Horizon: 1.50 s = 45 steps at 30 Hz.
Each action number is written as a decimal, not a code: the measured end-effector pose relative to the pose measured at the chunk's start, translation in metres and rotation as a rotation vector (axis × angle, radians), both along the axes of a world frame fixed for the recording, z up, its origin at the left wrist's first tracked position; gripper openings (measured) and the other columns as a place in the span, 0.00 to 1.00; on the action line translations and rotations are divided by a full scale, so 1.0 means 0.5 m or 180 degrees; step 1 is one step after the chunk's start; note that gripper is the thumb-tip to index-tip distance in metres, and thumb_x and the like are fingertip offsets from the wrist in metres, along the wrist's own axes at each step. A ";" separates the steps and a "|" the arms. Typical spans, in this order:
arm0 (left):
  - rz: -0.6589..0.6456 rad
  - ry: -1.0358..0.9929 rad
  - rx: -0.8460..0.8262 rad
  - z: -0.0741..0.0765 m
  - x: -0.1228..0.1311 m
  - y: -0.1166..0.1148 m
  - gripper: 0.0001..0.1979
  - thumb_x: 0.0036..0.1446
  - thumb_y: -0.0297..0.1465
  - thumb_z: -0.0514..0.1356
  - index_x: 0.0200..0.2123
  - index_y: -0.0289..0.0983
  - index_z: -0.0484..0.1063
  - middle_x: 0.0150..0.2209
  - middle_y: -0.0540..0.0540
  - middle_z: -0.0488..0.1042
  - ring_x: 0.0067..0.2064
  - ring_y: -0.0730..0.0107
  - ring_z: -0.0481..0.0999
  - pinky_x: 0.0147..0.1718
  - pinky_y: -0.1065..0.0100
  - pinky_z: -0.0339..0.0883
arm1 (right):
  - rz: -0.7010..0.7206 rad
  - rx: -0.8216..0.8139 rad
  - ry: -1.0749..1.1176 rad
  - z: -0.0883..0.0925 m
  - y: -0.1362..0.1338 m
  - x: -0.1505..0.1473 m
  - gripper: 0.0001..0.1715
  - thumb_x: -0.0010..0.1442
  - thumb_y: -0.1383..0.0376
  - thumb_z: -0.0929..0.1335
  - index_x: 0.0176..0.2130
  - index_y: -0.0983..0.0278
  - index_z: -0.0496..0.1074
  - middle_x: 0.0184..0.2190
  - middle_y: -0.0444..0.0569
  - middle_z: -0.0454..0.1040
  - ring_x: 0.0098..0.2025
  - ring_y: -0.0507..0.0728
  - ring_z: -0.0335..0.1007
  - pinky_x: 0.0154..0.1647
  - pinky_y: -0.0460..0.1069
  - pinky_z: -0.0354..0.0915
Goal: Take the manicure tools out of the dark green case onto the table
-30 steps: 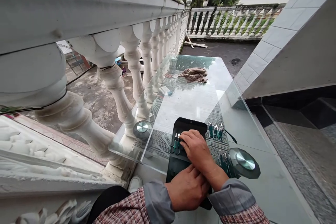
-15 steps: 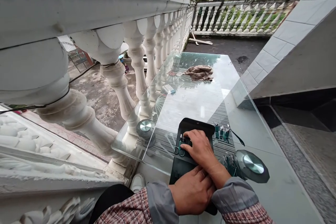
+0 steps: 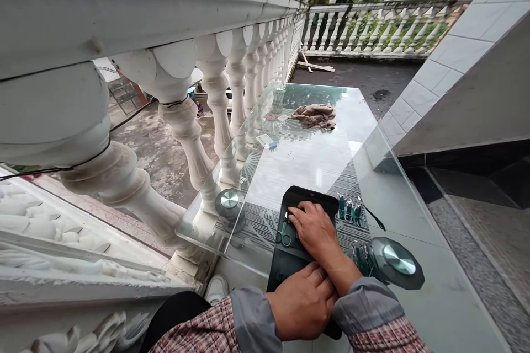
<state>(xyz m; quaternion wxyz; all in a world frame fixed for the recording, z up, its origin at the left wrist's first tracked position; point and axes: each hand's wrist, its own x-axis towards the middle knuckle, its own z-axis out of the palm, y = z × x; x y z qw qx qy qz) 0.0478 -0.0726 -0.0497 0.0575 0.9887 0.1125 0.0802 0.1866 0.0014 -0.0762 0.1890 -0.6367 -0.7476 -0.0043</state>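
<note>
A black manicure case (image 3: 285, 270) lies unfolded on the glass table. Small scissors (image 3: 284, 234) with green handles sit along its left side. My right hand (image 3: 317, 229) rests over the upper half of the case, its fingers bent down against the inside. Whatever lies beneath those fingertips is hidden. Lower down, my left hand (image 3: 304, 303) is closed over the near part of the case, with its fingertips tucked by my right wrist. Right of the case stand several nail clippers (image 3: 350, 209) with green parts, beside a thin dark-handled tool (image 3: 374, 217).
The glass tabletop (image 3: 304, 162) has round metal-capped supports (image 3: 229, 199) near its corners. A crumpled brown cloth (image 3: 314, 116) and a small pale packet (image 3: 266, 141) lie farther back. White balusters (image 3: 215, 88) run along the left, and a tiled wall (image 3: 449, 60) slopes at right.
My right hand has shifted slightly over the case, and its thumb has drawn in from beside the scissors. The left hand stays in the same place.
</note>
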 end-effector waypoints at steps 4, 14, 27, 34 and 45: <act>0.0019 -0.0007 -0.0152 -0.001 0.001 0.001 0.28 0.82 0.30 0.53 0.77 0.23 0.70 0.72 0.24 0.76 0.74 0.43 0.77 0.74 0.45 0.70 | -0.0245 -0.0380 -0.0111 0.032 0.006 0.008 0.20 0.81 0.66 0.67 0.58 0.59 0.89 0.56 0.60 0.83 0.53 0.67 0.76 0.52 0.58 0.70; 0.0124 -0.0116 0.0235 -0.038 0.009 -0.006 0.24 0.85 0.35 0.53 0.65 0.24 0.81 0.69 0.26 0.80 0.70 0.44 0.81 0.71 0.48 0.73 | 0.0395 -0.1694 -0.0729 0.165 0.051 0.011 0.20 0.80 0.71 0.68 0.63 0.59 0.82 0.61 0.58 0.78 0.62 0.65 0.77 0.51 0.52 0.69; 0.0157 0.0020 0.0382 -0.028 0.001 -0.013 0.27 0.87 0.36 0.49 0.72 0.23 0.75 0.73 0.28 0.77 0.72 0.47 0.79 0.72 0.50 0.69 | 0.0938 -0.1971 -0.0920 0.174 0.139 0.035 0.10 0.67 0.73 0.78 0.44 0.62 0.78 0.51 0.52 0.77 0.54 0.61 0.77 0.44 0.49 0.60; 0.0143 -0.0023 0.0345 -0.035 0.000 -0.019 0.27 0.86 0.37 0.50 0.72 0.24 0.75 0.72 0.28 0.78 0.73 0.47 0.79 0.72 0.51 0.70 | 0.0747 -0.2097 -0.0057 0.186 0.149 0.086 0.19 0.62 0.74 0.75 0.30 0.60 0.64 0.34 0.44 0.75 0.40 0.57 0.71 0.40 0.49 0.56; 0.0536 -0.0042 0.0464 -0.040 0.003 -0.012 0.27 0.86 0.39 0.52 0.70 0.25 0.77 0.71 0.28 0.79 0.73 0.45 0.79 0.71 0.51 0.71 | 0.0028 -0.1245 0.1432 0.132 0.110 0.337 0.09 0.62 0.60 0.70 0.35 0.58 0.81 0.35 0.50 0.84 0.40 0.62 0.79 0.47 0.54 0.73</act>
